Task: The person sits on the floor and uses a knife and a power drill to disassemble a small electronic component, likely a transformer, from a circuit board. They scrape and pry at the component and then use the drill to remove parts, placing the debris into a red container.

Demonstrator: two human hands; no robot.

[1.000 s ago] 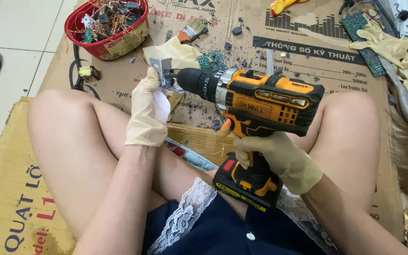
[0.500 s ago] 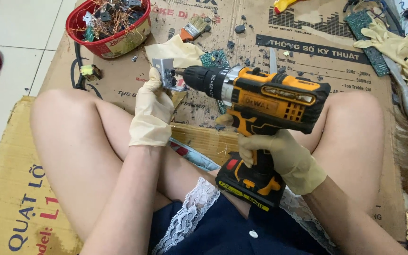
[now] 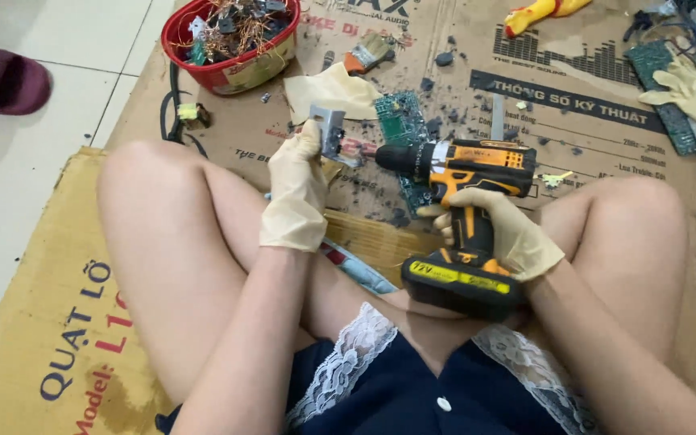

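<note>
- Gloved left hand (image 3: pixel 296 189), pinching small grey metal part (image 3: pixel 331 133) upright, at centre.
- Gloved right hand (image 3: pixel 499 229), wrapped around orange cordless drill (image 3: pixel 465 173); bit tip touching part from three o'clock.
- Green circuit board (image 3: pixel 399 121) at twelve o'clock of drill, on cardboard (image 3: pixel 58 322).

The gloved left hand (image 3: pixel 296 193) grips a small grey metal part (image 3: pixel 331 133), held up against the tip of an orange cordless drill (image 3: pixel 465 189) gripped by the gloved right hand (image 3: pixel 497 229). Beyond lie a green circuit board (image 3: pixel 399 121) on cardboard (image 3: pixel 66 322) and, far left, a red bowl (image 3: pixel 227 72) of scrap.
</note>
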